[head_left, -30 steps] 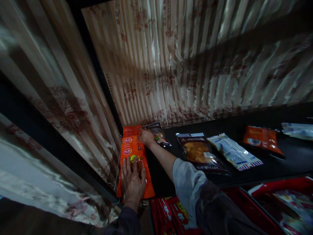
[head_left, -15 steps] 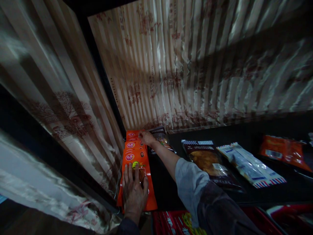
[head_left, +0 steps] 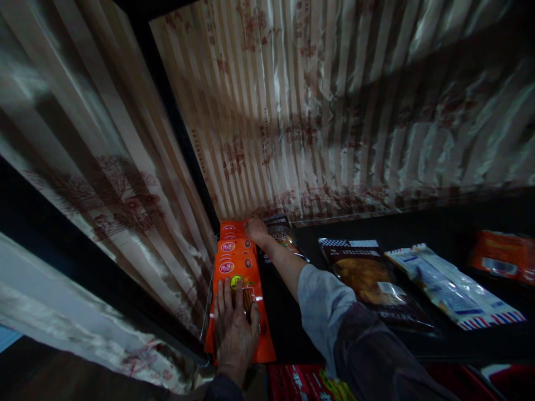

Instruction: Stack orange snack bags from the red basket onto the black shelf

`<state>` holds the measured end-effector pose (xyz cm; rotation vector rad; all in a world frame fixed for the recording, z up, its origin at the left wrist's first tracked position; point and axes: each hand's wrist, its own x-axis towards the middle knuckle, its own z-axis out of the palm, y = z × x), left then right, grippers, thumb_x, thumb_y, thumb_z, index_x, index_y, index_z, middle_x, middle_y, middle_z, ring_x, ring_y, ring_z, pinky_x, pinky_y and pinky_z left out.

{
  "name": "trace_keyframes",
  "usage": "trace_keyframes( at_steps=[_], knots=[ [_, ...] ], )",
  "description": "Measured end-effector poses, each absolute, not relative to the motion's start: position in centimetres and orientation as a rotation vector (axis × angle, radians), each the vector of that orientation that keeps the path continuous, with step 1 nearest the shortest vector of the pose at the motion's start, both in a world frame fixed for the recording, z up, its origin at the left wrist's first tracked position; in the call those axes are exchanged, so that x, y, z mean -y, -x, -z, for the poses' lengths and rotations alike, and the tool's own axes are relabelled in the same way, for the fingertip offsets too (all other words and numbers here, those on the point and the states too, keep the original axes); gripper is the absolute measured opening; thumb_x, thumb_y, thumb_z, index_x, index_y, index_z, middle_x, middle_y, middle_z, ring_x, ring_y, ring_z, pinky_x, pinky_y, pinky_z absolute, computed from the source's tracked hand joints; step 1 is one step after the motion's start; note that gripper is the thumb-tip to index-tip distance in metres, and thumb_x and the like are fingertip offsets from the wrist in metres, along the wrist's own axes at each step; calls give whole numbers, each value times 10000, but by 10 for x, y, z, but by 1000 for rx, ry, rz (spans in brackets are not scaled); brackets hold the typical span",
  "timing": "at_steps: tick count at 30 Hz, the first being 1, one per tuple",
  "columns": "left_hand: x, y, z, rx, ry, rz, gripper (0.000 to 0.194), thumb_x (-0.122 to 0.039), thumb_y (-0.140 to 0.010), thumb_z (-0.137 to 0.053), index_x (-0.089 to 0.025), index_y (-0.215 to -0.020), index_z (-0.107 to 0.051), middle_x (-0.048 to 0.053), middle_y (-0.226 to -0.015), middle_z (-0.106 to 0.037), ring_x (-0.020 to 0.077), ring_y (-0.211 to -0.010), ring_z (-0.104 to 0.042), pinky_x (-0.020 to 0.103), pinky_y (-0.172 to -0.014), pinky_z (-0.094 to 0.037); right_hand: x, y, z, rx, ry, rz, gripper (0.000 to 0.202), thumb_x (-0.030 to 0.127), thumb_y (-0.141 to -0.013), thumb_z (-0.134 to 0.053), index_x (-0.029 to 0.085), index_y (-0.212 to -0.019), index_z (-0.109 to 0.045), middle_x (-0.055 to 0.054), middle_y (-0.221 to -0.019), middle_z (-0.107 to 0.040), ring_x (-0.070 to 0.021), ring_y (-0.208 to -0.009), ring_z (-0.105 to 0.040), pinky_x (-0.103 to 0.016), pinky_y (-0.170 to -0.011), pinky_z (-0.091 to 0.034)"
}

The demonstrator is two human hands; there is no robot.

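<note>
My left hand (head_left: 236, 334) lies flat, fingers stretched out, on the front one of several overlapping orange snack packets (head_left: 239, 264). These run in a row from the shelf's front edge to the back left corner. My right hand (head_left: 256, 229) reaches to the back, beside the rear orange packets and close to the curtain. Its fingertips are dim and partly hidden, so whether they grip a packet is unclear. Just right of that hand rests a dark snack packet (head_left: 286, 236), partly covered by my right forearm.
On the black shelf (head_left: 288, 328) to the right lie a brown packet (head_left: 363, 273), a white striped-edge packet (head_left: 451, 289) and another orange packet (head_left: 504, 256). Patterned curtains (head_left: 267, 122) close off the back and left, beside a dark post (head_left: 179, 128). Red packets (head_left: 298, 384) show below the front edge.
My right hand has shifted slightly right from the top of the rear orange packets toward their right edge. My left hand stays flat on the front packet. The view has turned slightly left.
</note>
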<state>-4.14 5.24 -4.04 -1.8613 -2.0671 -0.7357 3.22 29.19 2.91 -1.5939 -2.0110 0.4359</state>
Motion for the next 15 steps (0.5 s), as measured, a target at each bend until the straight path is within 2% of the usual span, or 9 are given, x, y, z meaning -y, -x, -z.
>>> trace_keyframes(
  at_steps=[3, 6, 10, 13, 15],
  knots=[
    [-52, 41, 40, 2068, 1863, 720, 496, -331, -856, -442, -174, -1324, -491, 128, -1398, -453, 286, -1360, -297, 464, -1072, -331, -293, -35, -32, 2012, 1634, -401, 310, 271, -873, -450, 168, -1058, -676, -157, -1046, -686, -248, -1019, -626, -321, -849, -446],
    [-51, 40, 39, 2048, 1864, 724, 486, -322, -860, -443, -173, -1319, -495, 122, -1392, -462, 279, -1361, -294, 454, -1071, -333, -294, -40, -37, 2027, 1631, -462, 346, 395, -896, -409, 237, -1011, -695, -83, -1035, -703, -206, -987, -639, -277, -812, -450],
    [-51, 39, 38, 2047, 1850, 706, 482, -296, -865, -441, -156, -1324, -486, 130, -1390, -459, 284, -1358, -292, 461, -1065, -335, -293, -48, -42, 2014, 1566, -593, 464, 529, -898, -351, 248, -946, -718, -46, -992, -716, -189, -943, -650, -249, -766, -452],
    [-51, 39, 39, 2041, 1848, 707, 478, -302, -864, -446, -159, -1318, -493, 129, -1389, -460, 281, -1355, -299, 453, -1057, -345, -291, -49, -39, 1981, 1485, -698, 412, 497, -879, -428, 219, -916, -730, -55, -964, -721, -193, -914, -651, -252, -765, -456],
    [-51, 39, 40, 2034, 1842, 716, 482, -302, -863, -446, -165, -1324, -486, 123, -1387, -462, 277, -1360, -290, 451, -1057, -348, -290, -47, -35, 1907, 1367, -903, 351, 444, -857, -500, 187, -928, -730, -61, -933, -725, -189, -866, -655, -254, -754, -466]
  ],
)
